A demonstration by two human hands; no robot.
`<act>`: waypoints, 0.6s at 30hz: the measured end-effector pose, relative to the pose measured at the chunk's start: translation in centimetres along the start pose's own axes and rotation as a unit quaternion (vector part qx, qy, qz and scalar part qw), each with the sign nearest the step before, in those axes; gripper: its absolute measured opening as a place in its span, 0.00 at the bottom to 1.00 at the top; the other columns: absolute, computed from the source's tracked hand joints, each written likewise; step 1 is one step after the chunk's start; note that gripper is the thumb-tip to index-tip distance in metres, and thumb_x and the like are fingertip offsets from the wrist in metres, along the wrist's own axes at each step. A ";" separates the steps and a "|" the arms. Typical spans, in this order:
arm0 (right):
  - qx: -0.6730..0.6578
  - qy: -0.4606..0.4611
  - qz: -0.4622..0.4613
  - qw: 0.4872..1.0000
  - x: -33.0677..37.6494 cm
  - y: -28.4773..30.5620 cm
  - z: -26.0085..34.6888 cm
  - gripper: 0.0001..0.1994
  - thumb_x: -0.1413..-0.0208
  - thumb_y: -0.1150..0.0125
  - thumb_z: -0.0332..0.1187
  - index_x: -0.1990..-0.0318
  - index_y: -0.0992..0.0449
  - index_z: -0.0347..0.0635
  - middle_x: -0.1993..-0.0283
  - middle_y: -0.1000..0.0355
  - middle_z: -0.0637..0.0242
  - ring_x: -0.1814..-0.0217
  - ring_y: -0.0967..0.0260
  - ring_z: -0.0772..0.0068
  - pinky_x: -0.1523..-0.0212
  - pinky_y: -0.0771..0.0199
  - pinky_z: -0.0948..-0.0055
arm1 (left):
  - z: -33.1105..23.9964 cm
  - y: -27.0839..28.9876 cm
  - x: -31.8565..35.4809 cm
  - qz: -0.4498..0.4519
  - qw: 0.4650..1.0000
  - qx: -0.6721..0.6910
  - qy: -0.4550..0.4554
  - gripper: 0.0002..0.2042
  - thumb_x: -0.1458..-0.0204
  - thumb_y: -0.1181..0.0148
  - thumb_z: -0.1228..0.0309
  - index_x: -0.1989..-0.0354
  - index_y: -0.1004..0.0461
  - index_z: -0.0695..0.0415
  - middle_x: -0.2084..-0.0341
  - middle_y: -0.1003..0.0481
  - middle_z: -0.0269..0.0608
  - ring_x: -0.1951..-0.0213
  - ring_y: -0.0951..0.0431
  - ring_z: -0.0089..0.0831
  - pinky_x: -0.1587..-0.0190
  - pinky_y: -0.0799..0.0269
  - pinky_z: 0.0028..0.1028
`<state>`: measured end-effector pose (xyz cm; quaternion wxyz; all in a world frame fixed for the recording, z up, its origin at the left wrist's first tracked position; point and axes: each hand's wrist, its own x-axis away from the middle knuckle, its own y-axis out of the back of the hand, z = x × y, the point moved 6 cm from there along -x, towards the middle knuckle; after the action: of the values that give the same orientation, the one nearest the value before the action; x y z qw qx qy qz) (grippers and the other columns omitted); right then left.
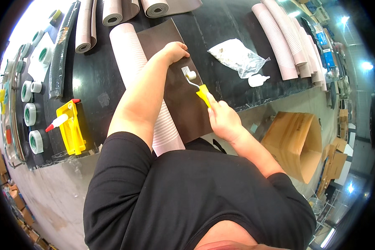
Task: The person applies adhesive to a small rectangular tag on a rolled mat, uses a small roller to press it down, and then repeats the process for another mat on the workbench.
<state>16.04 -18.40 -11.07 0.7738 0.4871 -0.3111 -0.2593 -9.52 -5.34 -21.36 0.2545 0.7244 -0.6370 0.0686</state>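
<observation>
A rolled mat (169,129), pale pink with wavy lines outside, lies partly unrolled in front of me, its dark brown side (179,100) facing up. My right hand (226,118) grips the yellow handle of a small hand roller (203,95). The roller's white head rests at a small whitish label (185,71) near the mat's right edge. My left arm reaches across the mat. Just beyond the roller, my left hand (176,51) is closed over the mat near its right edge, fingers curled; what they hold, if anything, is hidden.
More rolled mats lie along the far side (112,16) and at the right (279,46) of the black table (225,21). A clear bag (237,56) and a white bottle (257,80) sit right. A yellow tray (73,129) and tape rolls (30,114) lie left. An open carton (287,137) stands right.
</observation>
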 end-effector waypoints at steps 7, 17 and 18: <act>0.043 -0.026 0.019 0.999 -3.0 -1.8 0.0 0.23 0.37 0.55 0.38 0.35 0.38 0.47 0.64 0.31 0.51 0.67 0.28 0.50 0.66 0.26 0.55 | -0.2 -0.1 0.1 0.001 1.000 -0.014 -0.019 0.17 0.49 0.43 0.77 0.49 0.24 0.60 0.61 0.19 0.38 0.59 0.22 0.26 0.53 0.28 0.27; -0.013 -0.036 0.005 0.999 -4.6 -1.8 0.2 0.24 0.39 0.51 0.34 0.35 0.40 0.42 0.64 0.28 0.47 0.65 0.28 0.44 0.63 0.27 0.53 | 0.2 0.0 -0.2 0.005 1.000 -0.023 -0.010 0.19 0.50 0.37 0.72 0.48 0.24 0.58 0.57 0.19 0.39 0.54 0.21 0.28 0.49 0.29 0.26; -0.014 -0.037 0.006 0.999 -4.5 -1.8 0.0 0.24 0.39 0.51 0.34 0.35 0.40 0.42 0.64 0.28 0.47 0.65 0.28 0.44 0.63 0.27 0.53 | 0.3 0.0 -0.3 0.006 1.000 -0.023 -0.009 0.19 0.50 0.37 0.72 0.48 0.24 0.58 0.57 0.19 0.39 0.54 0.21 0.28 0.49 0.29 0.26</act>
<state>12.84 -15.92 -13.81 0.7703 0.4639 -0.3389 -0.2766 -9.61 -5.24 -21.75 0.2647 0.7152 -0.6450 0.0492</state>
